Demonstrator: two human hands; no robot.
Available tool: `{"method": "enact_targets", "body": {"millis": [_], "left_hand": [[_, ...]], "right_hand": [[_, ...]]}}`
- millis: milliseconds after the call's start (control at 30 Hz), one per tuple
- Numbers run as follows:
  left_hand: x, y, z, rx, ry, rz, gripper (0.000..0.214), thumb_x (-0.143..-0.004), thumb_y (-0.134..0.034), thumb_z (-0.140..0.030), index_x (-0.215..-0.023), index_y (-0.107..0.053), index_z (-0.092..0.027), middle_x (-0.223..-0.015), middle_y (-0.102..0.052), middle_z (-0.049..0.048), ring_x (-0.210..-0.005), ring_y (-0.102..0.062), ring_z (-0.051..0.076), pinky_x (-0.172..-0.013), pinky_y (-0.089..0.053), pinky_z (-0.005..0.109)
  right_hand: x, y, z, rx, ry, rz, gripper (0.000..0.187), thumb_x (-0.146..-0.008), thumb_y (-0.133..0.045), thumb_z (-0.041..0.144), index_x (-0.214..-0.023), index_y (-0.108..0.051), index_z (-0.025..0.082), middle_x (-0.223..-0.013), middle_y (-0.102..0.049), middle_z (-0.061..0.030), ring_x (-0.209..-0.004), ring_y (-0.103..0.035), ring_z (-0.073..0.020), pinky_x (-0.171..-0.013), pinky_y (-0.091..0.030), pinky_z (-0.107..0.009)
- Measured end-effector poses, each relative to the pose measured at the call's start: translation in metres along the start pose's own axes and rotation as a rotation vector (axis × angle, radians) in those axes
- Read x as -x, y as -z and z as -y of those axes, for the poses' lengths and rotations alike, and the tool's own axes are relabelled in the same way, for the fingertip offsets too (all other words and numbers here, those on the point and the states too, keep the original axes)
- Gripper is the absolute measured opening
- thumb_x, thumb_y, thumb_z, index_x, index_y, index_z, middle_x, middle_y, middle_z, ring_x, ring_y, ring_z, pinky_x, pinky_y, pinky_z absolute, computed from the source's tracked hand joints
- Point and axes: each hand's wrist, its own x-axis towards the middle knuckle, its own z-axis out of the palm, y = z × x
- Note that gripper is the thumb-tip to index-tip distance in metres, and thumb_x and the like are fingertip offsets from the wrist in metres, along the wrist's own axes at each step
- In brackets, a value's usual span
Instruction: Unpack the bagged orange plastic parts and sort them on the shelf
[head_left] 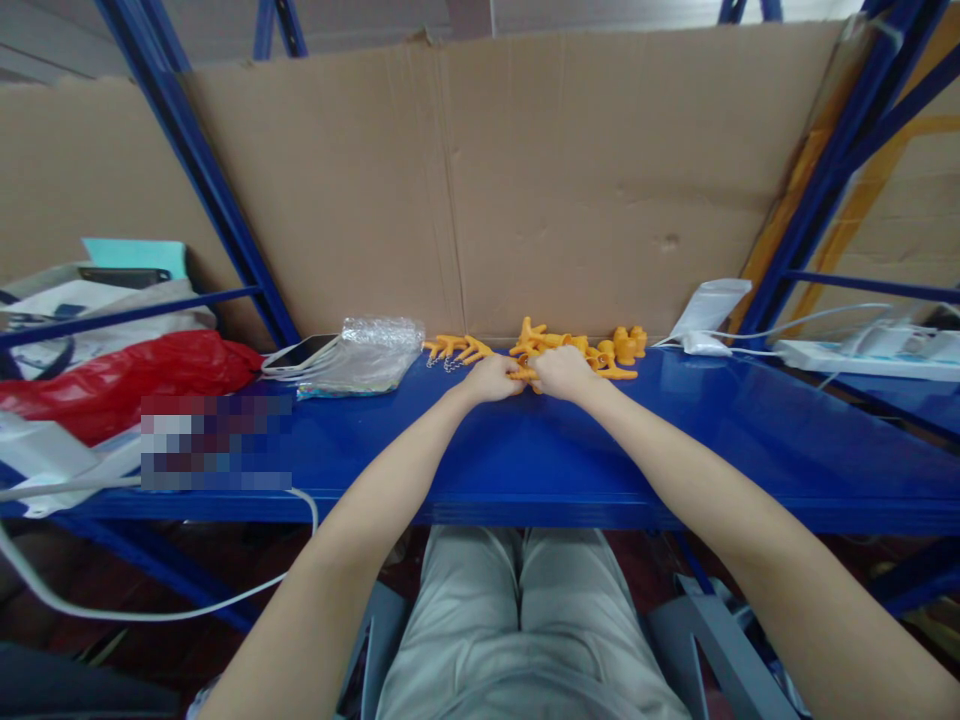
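Note:
Both my hands meet at the back of a blue metal shelf. My left hand and my right hand are closed, knuckles up, on one small orange plastic piece held between them. Just behind them lies a heap of several orange plastic pieces, claw-like in shape. A separate small group of orange pieces with short metal chains lies to the left of the heap.
A cardboard sheet walls off the back. On the left lie a clear plastic bag, a phone, a red bag and white cables. On the right are a white pouch and a power strip. Blue rack posts stand on both sides.

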Motion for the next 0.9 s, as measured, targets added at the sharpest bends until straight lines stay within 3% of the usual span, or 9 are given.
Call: {"method": "enact_targets", "body": {"millis": [167, 267, 533, 700, 900], "left_hand": [[0.002, 0.004, -0.003, 0.08, 0.001, 0.081, 0.023, -0.073, -0.059, -0.024, -0.051, -0.058, -0.017, -0.047, -0.049, -0.004, -0.055, -0.049, 0.013, -0.054, -0.032, 0.025], [0.004, 0.004, -0.005, 0.059, -0.007, 0.082, 0.022, -0.074, -0.059, -0.022, -0.052, -0.059, -0.017, -0.05, -0.053, -0.0032, -0.056, -0.051, 0.013, -0.056, -0.034, 0.025], [0.005, -0.001, -0.001, -0.175, -0.025, -0.014, 0.018, -0.08, -0.058, -0.026, -0.076, -0.073, -0.018, -0.082, -0.075, 0.007, -0.08, -0.069, 0.023, -0.073, -0.049, 0.03], [0.01, 0.002, -0.007, -0.276, -0.015, -0.071, 0.02, -0.081, -0.057, -0.022, -0.09, -0.075, -0.019, -0.097, -0.076, 0.0084, -0.098, -0.07, 0.028, -0.088, -0.052, 0.038], [0.014, 0.01, -0.019, -0.417, -0.006, -0.105, 0.025, -0.089, -0.05, -0.019, -0.103, -0.07, -0.017, -0.112, -0.071, 0.0119, -0.107, -0.067, 0.028, -0.09, -0.052, 0.04]], "right_hand": [[0.0, 0.0, 0.001, 0.017, 0.022, 0.016, 0.033, -0.093, -0.047, 0.018, -0.11, -0.073, 0.007, -0.104, -0.074, -0.0233, -0.104, -0.071, -0.032, -0.087, -0.051, -0.038], [0.001, 0.001, 0.001, 0.017, 0.035, 0.018, 0.033, -0.093, -0.046, 0.016, -0.11, -0.073, 0.006, -0.105, -0.074, -0.0237, -0.105, -0.07, -0.0319, -0.087, -0.051, -0.038], [0.003, 0.003, 0.001, -0.005, 0.056, 0.018, 0.037, -0.095, -0.046, 0.024, -0.116, -0.07, 0.006, -0.108, -0.073, -0.0227, -0.109, -0.069, -0.033, -0.087, -0.051, -0.039], [0.003, 0.001, 0.001, -0.01, 0.053, -0.005, 0.038, -0.097, -0.043, 0.025, -0.117, -0.07, 0.007, -0.106, -0.074, -0.0225, -0.108, -0.069, -0.0322, -0.086, -0.051, -0.039], [0.0, -0.002, -0.002, -0.044, 0.008, -0.025, 0.038, -0.097, -0.044, 0.027, -0.118, -0.07, 0.01, -0.109, -0.073, -0.0217, -0.108, -0.069, -0.032, -0.087, -0.052, -0.041]]}}
